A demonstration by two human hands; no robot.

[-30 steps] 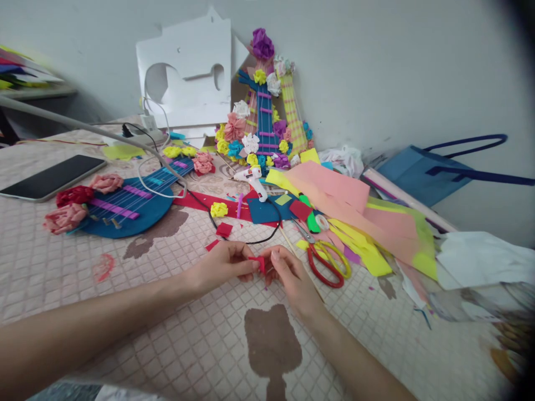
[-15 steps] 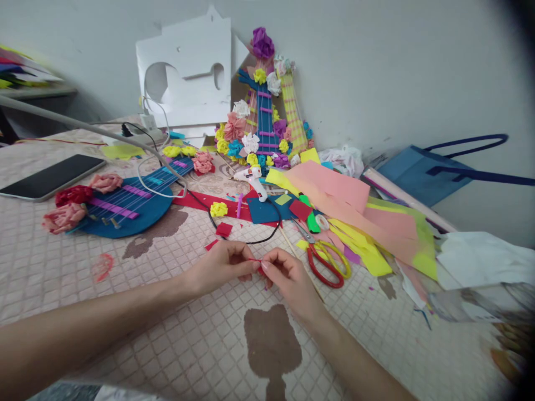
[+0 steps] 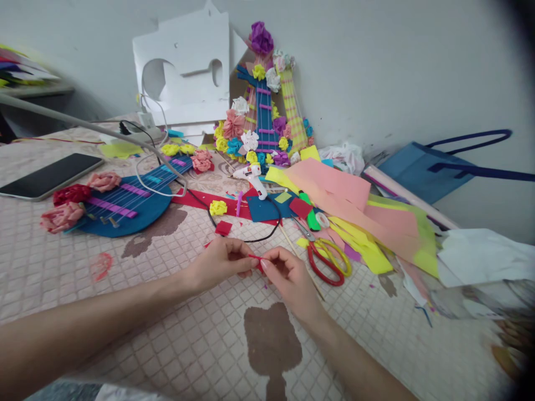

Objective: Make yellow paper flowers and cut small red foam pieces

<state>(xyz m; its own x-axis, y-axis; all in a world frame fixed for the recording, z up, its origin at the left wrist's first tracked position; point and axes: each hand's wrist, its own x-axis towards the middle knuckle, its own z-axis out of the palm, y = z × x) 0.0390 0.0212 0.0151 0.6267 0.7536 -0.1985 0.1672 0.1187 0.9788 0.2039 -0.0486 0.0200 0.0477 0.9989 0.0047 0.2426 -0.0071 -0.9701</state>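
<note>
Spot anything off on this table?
Red smear on the tablecloth left of the left hand looks like a stain. The black cable of the glue gun loops just beyond the red paper piece that it and the right hand pinch.

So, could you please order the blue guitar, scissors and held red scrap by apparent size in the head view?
1. blue guitar
2. scissors
3. red scrap, pinched between the left hand and right hand, smallest though nearest.
</note>
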